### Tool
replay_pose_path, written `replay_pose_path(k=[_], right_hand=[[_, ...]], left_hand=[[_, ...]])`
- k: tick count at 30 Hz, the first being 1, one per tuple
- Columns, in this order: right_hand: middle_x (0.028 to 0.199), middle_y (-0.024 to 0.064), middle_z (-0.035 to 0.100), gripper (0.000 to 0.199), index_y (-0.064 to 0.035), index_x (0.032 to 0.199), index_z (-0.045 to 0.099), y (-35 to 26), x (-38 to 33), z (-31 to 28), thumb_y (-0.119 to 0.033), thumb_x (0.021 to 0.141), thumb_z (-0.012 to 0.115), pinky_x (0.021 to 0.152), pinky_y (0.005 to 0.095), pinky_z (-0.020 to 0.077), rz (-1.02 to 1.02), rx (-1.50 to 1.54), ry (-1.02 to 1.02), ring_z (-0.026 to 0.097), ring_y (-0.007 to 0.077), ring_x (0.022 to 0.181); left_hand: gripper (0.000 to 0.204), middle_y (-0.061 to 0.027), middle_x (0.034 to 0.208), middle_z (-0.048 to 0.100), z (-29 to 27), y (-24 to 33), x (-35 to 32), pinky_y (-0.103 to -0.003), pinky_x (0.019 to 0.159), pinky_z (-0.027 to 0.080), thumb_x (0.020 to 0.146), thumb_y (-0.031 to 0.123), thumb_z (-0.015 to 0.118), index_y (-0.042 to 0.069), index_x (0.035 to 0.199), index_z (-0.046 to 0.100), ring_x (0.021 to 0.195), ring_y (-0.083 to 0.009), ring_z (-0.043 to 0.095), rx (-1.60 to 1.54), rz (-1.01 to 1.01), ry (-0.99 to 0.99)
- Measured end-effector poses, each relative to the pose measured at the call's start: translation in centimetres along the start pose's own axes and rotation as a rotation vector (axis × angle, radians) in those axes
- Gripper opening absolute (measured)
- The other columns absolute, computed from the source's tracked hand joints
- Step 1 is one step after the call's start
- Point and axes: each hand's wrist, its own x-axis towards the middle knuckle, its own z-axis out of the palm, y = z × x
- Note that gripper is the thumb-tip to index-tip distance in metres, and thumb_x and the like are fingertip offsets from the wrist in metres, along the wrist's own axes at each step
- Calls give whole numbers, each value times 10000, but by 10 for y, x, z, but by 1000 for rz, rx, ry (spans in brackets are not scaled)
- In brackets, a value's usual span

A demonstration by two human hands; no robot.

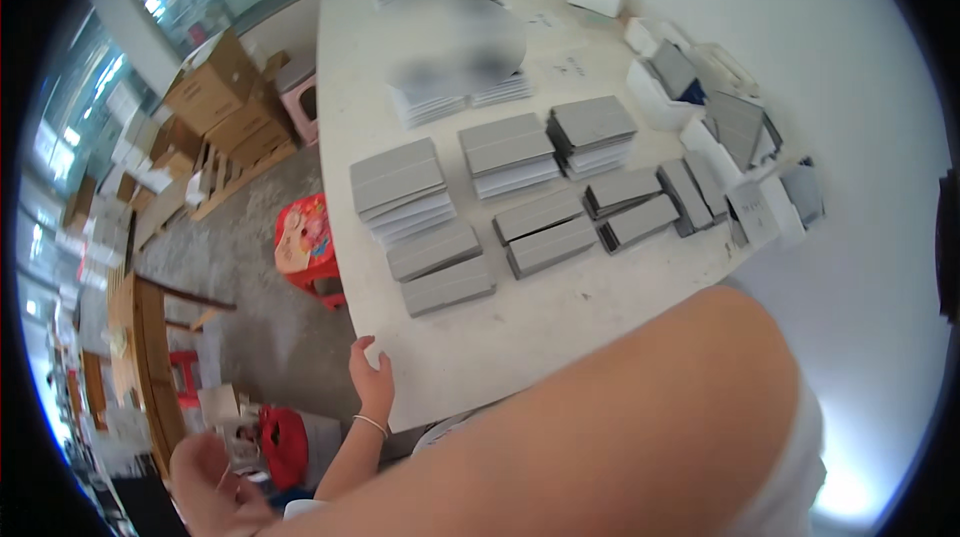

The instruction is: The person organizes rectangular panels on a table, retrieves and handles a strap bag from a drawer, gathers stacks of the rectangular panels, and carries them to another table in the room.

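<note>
My left hand (372, 382), a thin bracelet on its wrist, rests with fingers apart on the near left edge of a white table (520, 337) and holds nothing. My right arm crosses the lower picture, large and close. My right hand (205, 482) is blurred at the lower left, over the floor; its grip is unclear. On the table lie stacks of flat grey cases (398, 175), more grey stacks (592, 122), and low pairs of grey cases (440, 267) nearest my left hand.
White open boxes (655, 97) and loose grey cases (740, 127) crowd the table's right side. A red plastic stool (305, 242) stands by the table's left edge. Cardboard boxes (215, 87), a wooden bench (150, 357) and a red bag (285, 442) sit on the concrete floor.
</note>
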Motion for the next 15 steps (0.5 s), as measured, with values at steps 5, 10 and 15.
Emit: replay_pose_path(k=[5,10,15], right_hand=[[688,125,582,176,-18,822,555,-30,30,-25,-115,702,471,674,377,431,-220,-47,-25,581,220,717],[691,115,577,163,-22,804,560,-117,73,-38,-112,691,484,674,370,424,-588,-76,-53,573,217,717],[694,106,572,151,-27,787,565,-158,113,-50,-108,680,496,674,363,417,-635,-155,-75,564,214,717]], left_hand=[[259,-130,923,529,-56,16,-36,-312,823,373,686,-21,526,-2,943,493,909,-249,503,61,-140,228],[310,-123,889,540,-90,-1,-57,-314,801,388,677,-23,534,1,980,471,873,-242,522,30,-208,448],[347,-116,883,525,-139,-20,-57,-314,796,385,687,-18,529,10,1020,437,861,-233,515,-14,-206,627]])
